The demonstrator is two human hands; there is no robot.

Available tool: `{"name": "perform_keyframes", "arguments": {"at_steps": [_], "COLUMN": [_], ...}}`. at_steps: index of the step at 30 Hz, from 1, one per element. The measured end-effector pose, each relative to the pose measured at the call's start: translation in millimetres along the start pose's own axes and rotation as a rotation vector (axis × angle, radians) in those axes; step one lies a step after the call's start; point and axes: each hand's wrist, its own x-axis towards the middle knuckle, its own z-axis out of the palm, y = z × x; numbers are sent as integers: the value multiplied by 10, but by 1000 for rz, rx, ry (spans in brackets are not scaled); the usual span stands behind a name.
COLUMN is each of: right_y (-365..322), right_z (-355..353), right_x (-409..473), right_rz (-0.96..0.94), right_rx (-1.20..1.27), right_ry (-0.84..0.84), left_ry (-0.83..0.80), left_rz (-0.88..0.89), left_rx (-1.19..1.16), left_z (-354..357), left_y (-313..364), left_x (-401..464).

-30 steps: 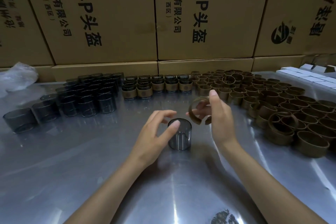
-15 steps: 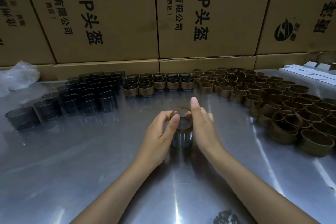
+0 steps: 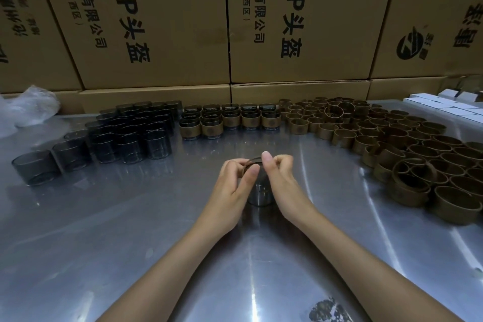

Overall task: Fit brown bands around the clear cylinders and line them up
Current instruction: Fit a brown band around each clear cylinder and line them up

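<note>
Brown band [image 3: 250, 163] is sitting at the top rim of the clear cylinder [image 3: 260, 195], which is standing upright, axis vertical, on the steel table [image 3: 130, 230]. Left hand [image 3: 230, 188] and right hand [image 3: 281, 183] are flanking it equally close, both pinching the band for a downward push.

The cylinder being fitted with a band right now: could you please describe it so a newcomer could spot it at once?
Start at the wall of cardboard boxes and come forward over the metal table to its middle. There one clear cylinder stands alone between the left hand and right hand. Unlike the others, it is being held, with a brown band just at its rim.
</note>
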Motion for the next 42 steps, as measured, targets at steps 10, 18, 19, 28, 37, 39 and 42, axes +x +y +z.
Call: {"name": "perform_keyframes", "arguments": {"at_steps": [10, 18, 19, 28, 37, 39, 42], "right_y": [39, 29, 35, 73, 0, -24, -41], "right_z": [17, 34, 27, 5, -8, -26, -36], "right_x": [0, 60, 67, 49, 53, 62, 56], "right_rz": [33, 32, 41, 7, 109, 119, 115], "right_rx": [19, 97, 104, 118, 62, 24, 12], "right_ry": [-35, 11, 18, 102, -27, -89, -138], "left_ry": [-108, -38, -32, -57, 158, 176, 176], "left_rz": [-122, -201, -205, -241, -229, -227, -245], "left_rx": [-66, -37, -40, -127, -257, -283, -309], "left_z": [-23, -26, -36, -68, -69, -59, -67], "left_y": [-47, 32, 32, 81, 30, 36, 63], "left_x": [6, 18, 34, 45, 38, 25, 13]}}
